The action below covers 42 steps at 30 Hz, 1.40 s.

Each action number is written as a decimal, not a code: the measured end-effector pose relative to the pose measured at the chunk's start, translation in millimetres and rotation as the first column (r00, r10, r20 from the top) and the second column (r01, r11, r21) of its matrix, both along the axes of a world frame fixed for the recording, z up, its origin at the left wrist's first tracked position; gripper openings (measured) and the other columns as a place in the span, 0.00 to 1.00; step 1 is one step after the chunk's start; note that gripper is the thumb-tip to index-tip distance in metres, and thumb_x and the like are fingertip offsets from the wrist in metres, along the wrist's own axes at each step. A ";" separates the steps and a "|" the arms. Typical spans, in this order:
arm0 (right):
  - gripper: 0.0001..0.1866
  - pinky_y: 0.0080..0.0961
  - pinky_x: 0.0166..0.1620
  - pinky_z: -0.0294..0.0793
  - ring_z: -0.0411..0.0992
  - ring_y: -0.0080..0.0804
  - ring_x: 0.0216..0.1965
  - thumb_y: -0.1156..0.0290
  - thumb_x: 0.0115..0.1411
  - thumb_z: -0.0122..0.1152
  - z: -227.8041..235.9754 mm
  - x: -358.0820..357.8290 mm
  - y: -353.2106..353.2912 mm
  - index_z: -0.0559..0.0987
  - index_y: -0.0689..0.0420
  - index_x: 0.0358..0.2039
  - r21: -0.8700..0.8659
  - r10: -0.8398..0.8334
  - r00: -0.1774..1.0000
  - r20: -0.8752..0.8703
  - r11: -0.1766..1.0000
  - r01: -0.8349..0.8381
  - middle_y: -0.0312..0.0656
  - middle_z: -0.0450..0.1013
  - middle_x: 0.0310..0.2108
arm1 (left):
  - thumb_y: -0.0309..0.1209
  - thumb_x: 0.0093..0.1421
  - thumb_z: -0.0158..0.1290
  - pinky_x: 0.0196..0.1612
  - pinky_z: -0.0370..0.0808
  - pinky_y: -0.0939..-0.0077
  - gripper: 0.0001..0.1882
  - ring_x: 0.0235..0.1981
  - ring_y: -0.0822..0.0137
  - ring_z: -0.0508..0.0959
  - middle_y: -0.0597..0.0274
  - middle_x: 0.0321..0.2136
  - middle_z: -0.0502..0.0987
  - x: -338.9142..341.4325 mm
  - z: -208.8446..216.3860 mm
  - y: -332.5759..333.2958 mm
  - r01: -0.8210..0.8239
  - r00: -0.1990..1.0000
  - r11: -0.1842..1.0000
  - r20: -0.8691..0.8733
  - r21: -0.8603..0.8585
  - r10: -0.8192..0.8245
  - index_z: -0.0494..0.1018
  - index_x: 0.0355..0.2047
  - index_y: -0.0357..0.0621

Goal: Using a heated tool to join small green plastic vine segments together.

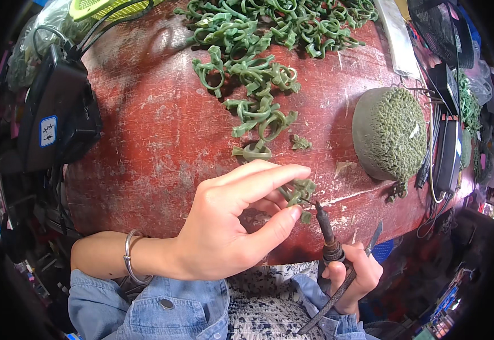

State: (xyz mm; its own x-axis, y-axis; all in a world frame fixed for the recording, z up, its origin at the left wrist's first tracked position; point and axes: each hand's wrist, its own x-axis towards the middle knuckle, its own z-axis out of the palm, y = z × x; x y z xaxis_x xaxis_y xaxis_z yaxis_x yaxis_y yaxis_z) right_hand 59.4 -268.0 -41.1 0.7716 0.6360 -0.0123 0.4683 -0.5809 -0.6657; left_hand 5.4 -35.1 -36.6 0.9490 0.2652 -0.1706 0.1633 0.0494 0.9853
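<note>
My bench (162, 136) is a worn red surface, scratched and flecked pale. Along its far edge lies a big heap of green wax rings (269, 22), with a loose trail of them running from the heap toward me down the middle. To the right of that trail sits a grey dome (388, 133) covered with tiny green pieces packed close together. Left of the trail, at the bench edge, rests a black box (60, 110) with cords.

My left hand (230, 226), a metal bangle (131, 258) on its wrist, pinches a small green wax piece (299, 191) between thumb and fingertips, just above the near edge of the bench, below the trail's end. The piece is dull jade green, knobbly, with small looped shapes clustered together. My right hand (351, 275) is clenched around a dark heated pen tool (327, 238), whose fine tip touches the piece's lower side.
</note>
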 end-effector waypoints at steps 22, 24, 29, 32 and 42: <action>0.21 0.25 0.21 0.67 0.69 0.36 0.16 0.56 0.48 0.66 -2.8 1.2 3.2 0.76 0.64 0.27 0.041 -0.051 0.997 -0.050 0.998 0.053 0.43 0.68 0.15 | 0.21 0.55 0.51 0.36 0.69 0.87 0.19 0.33 0.80 0.69 0.60 0.40 0.70 0.1 -1.9 -0.9 -0.007 1.000 0.999 -0.014 -0.047 0.006 0.68 0.49 0.32; 0.21 0.25 0.21 0.67 0.69 0.36 0.16 0.56 0.47 0.66 -1.9 1.9 3.9 0.75 0.64 0.27 0.035 -0.052 0.998 -0.045 0.998 0.053 0.42 0.68 0.15 | 0.21 0.55 0.51 0.36 0.69 0.87 0.19 0.33 0.79 0.69 0.60 0.39 0.70 0.0 -3.1 -1.1 -0.005 1.000 0.999 -0.012 -0.047 0.004 0.68 0.49 0.32; 0.20 0.24 0.21 0.66 0.69 0.35 0.16 0.57 0.48 0.66 -2.7 1.0 4.3 0.75 0.64 0.27 0.055 -0.054 0.997 -0.057 0.997 0.057 0.42 0.68 0.15 | 0.21 0.55 0.51 0.36 0.69 0.87 0.19 0.33 0.79 0.69 0.60 0.39 0.70 -0.3 -2.2 -0.5 0.000 1.000 0.999 -0.019 -0.044 0.000 0.68 0.49 0.32; 0.20 0.24 0.21 0.66 0.69 0.34 0.16 0.57 0.49 0.65 -6.5 -0.5 -0.1 0.75 0.65 0.27 0.093 -0.064 0.997 -0.044 0.993 0.068 0.43 0.68 0.15 | 0.21 0.55 0.51 0.36 0.69 0.87 0.19 0.33 0.79 0.69 0.60 0.39 0.70 -0.3 -1.6 -0.5 0.009 1.000 1.000 -0.025 -0.027 -0.010 0.68 0.49 0.32; 0.21 0.23 0.21 0.66 0.69 0.35 0.16 0.56 0.49 0.65 -1.9 3.5 3.8 0.75 0.65 0.27 0.070 -0.048 0.997 -0.060 0.996 0.053 0.43 0.67 0.15 | 0.20 0.55 0.51 0.36 0.70 0.85 0.19 0.34 0.78 0.71 0.57 0.41 0.71 0.4 -2.1 -1.2 -0.004 1.000 0.998 -0.021 -0.055 0.002 0.68 0.48 0.31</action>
State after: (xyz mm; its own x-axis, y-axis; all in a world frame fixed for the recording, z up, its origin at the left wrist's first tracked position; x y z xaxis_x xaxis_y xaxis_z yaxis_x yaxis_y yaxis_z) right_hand 62.9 -264.3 -43.0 0.8020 0.5972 -0.0139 0.3991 -0.5530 -0.7314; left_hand 5.8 -36.4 -38.7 0.9442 0.2576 -0.2051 0.1839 0.1042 0.9774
